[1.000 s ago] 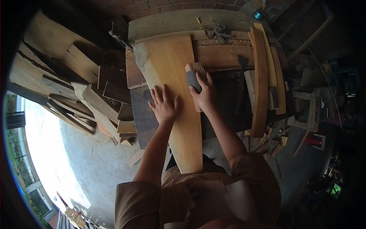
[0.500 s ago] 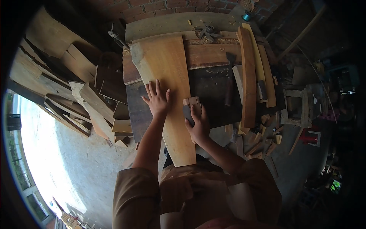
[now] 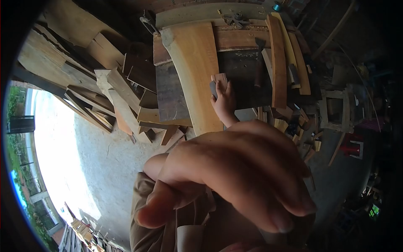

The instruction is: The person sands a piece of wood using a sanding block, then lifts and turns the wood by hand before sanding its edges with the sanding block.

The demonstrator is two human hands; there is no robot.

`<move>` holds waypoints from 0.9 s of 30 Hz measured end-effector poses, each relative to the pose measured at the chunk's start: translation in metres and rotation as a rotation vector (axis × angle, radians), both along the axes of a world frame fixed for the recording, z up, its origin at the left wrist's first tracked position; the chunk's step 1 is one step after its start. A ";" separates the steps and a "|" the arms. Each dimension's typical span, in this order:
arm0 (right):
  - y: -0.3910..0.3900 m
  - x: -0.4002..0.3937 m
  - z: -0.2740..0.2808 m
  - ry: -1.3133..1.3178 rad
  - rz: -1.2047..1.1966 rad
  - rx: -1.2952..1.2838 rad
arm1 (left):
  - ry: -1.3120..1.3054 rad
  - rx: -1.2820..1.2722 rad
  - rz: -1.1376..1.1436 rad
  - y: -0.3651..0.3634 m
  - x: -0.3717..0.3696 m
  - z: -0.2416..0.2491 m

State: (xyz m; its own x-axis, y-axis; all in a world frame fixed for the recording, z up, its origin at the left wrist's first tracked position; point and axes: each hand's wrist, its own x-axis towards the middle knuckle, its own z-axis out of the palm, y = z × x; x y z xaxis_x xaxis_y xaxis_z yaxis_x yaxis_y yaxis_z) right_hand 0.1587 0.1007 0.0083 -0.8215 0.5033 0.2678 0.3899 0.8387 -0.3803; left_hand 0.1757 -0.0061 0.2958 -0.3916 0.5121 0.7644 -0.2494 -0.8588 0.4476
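A long pale wooden board [image 3: 194, 63] lies on the workbench, its near end running toward my body. On the board's right edge, my right hand [image 3: 225, 103] grips a small sanding block [image 3: 220, 78] with a brown wooden top and a dark grey side. My left hand [image 3: 235, 168] is raised close to the camera, off the board. Its fingers are bent and loosely apart, pointing right, with nothing seen in them. It covers the board's near end and part of my body.
Curved wooden strips [image 3: 277, 63] and a dark-handled scraper [image 3: 259, 63] lie on the workbench [image 3: 241, 63], right of the board. A metal spider-shaped piece [image 3: 236, 19] sits at the back. Timber offcuts [image 3: 121, 88] lean at left; scraps [image 3: 300, 130] litter the floor at right.
My left hand has lifted off the board and come up close to the camera. The right hand keeps its grip on the sanding block. The view has shifted.
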 end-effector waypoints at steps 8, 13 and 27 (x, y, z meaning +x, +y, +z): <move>-0.001 -0.003 -0.004 -0.048 -0.027 0.040 | -0.038 0.011 0.023 -0.038 0.034 0.014; 0.001 -0.004 -0.006 -0.042 -0.038 0.025 | -0.072 0.015 0.053 -0.030 0.052 0.017; 0.002 -0.003 -0.008 -0.042 -0.033 0.024 | -0.149 0.044 0.076 -0.021 0.075 0.027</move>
